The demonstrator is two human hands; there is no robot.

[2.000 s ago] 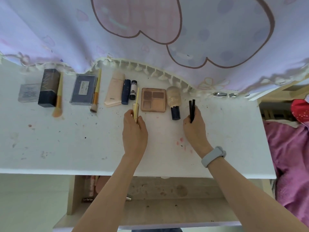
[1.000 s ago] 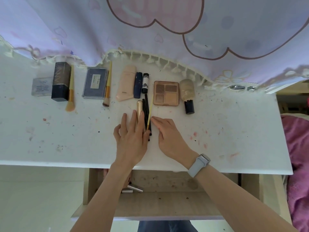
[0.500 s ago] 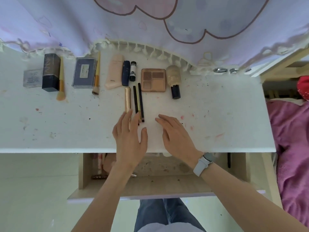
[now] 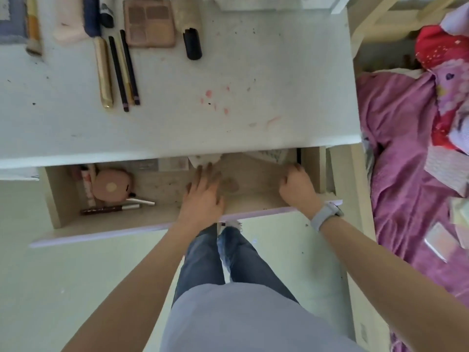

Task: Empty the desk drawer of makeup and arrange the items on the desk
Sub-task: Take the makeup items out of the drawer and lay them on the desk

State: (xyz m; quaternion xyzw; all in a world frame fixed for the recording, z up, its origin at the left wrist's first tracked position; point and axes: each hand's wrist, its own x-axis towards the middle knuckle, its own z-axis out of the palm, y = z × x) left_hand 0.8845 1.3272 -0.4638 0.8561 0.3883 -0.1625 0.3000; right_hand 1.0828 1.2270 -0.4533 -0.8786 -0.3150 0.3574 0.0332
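Makeup sits in the open drawer (image 4: 61,199) — a round pink case (image 4: 111,185) at the left. Left hand (image 4: 203,199) reaches in, fingers spread flat. Right hand (image 4: 297,185) curls its fingers — I cannot tell around what.

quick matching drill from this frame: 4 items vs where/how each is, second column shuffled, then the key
Things:
1. eyeshadow palette
2. round pink compact
3. gold tube
4. right hand

Places/states:
A. left part of the open drawer
B. fingers curled, at the drawer's right end
C. desk top, beside two dark pencils
D. desk top, next to the black-handled brush

Pairs: 1-D, 2-A, 3-C, 4-B
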